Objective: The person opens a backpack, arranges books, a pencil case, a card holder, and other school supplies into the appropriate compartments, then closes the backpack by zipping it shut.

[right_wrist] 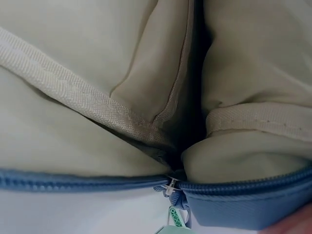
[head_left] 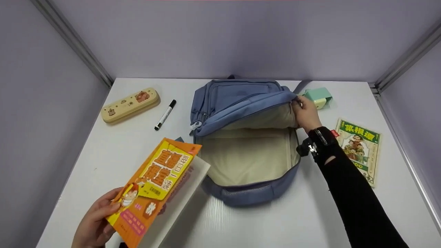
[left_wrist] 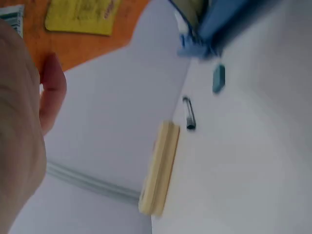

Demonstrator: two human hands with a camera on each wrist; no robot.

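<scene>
My left hand (head_left: 98, 215) grips an orange and yellow booklet (head_left: 137, 193) by its lower left edge, thumb on the cover. A paler, thicker book (head_left: 184, 193) shows under the booklet, held along with it. Both slant toward the mouth of a blue backpack (head_left: 246, 196) lying unzipped on the table. My right hand (head_left: 306, 113) pinches the upper flap at its right corner and holds it raised, baring the beige lining (head_left: 248, 155). In the right wrist view the zipper (right_wrist: 87, 184) meets at the corner of the opening, and only a bit of a finger (right_wrist: 292, 224) shows.
At the left are a yellow pencil case (head_left: 131, 105) and a black-and-white marker (head_left: 165, 114). A small blue block (left_wrist: 219, 78) lies near the backpack, mostly behind the booklet from above. On the right are a mint-green box (head_left: 318, 93) and a green-and-yellow book (head_left: 358, 148). Panels surround the table.
</scene>
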